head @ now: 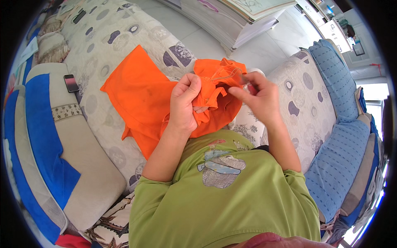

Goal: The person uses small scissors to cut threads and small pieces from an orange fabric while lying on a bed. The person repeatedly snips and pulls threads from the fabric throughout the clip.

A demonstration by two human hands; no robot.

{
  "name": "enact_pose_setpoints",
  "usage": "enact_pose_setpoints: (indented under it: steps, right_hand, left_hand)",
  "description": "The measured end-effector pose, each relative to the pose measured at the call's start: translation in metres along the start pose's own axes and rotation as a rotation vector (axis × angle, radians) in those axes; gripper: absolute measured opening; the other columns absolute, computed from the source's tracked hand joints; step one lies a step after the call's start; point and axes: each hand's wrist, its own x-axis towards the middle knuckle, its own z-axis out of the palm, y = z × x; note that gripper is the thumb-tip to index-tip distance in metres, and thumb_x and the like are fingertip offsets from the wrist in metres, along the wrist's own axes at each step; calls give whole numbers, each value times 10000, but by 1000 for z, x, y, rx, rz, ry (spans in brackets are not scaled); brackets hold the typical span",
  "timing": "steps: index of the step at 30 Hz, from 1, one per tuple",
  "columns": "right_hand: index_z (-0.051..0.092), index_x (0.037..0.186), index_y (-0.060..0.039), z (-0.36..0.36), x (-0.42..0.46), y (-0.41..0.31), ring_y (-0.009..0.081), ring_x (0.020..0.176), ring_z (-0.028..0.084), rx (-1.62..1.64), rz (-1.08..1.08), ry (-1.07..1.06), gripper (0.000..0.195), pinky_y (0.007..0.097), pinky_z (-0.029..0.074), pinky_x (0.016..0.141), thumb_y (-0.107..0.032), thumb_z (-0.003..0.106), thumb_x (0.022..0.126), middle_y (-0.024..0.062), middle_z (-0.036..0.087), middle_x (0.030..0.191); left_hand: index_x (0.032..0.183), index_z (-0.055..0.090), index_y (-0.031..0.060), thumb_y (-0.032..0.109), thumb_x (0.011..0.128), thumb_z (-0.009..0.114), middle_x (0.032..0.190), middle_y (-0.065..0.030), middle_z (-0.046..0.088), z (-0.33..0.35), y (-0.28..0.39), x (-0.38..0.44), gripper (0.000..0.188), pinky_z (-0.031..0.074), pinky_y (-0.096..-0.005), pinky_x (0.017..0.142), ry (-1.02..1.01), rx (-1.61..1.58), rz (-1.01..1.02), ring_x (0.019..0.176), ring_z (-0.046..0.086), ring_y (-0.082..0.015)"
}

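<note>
An orange cloth garment (pixel 142 90) lies over my lap and spreads to the left across the patterned sofa cover. My left hand (pixel 186 99) pinches a gathered part of it between thumb and fingers. Thin pale threads or cord (pixel 228 76) run over the orange fabric between my two hands. At the right edge of the garment, my right hand (pixel 260 96) has thumb and fingers curled near these strands; a small dark, blurred thing is at its fingertips, and I cannot tell what it is. A narrow orange strip hangs in a loop between the hands.
A patterned quilted cover (pixel 118 40) spans the seat. On the left cushion's edge lies a phone (pixel 71 83). Blue cushions (pixel 338 158) line the right side. A white table with a glass-like top (pixel 248 9) stands ahead on the tiled floor (pixel 201 40). A dark object (pixel 79 16) lies far left.
</note>
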Motion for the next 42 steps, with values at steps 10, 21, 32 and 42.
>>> enact_pose_setpoints:
  steps: [10,21,32,42]
  right_hand:
    - [639,874,-3,3,23,-4,283,622,598,-141,-205,55,158,357,481,583,-67,728,760,150,643,751]
    - [671,921,4,-15,-5,-26,197,584,567,193,-208,-25,178,322,468,550,-138,715,825,104,608,702]
    - [702,875,-6,9,-7,-18,231,536,593,-79,-527,138,127,330,477,481,-99,739,797,85,628,706]
    - [679,862,-35,16,-6,-27,225,520,581,-332,-622,226,125,331,468,449,-107,737,777,62,586,695]
  left_hand:
    - [829,452,103,185,991,524,673,-23,520,18,-3,-13,195,275,-215,380,-197,-90,-24,443,360,-68]
    - [879,466,114,174,1006,495,718,-28,557,-3,-6,0,144,301,-215,390,-172,-211,48,456,386,-74]
    - [881,475,119,196,999,518,719,-31,566,-1,-5,-1,147,300,-211,386,-133,-196,17,455,394,-72]
    - [875,458,109,200,1003,510,698,-29,549,-1,-9,0,166,302,-211,384,-181,-190,35,451,391,-72]
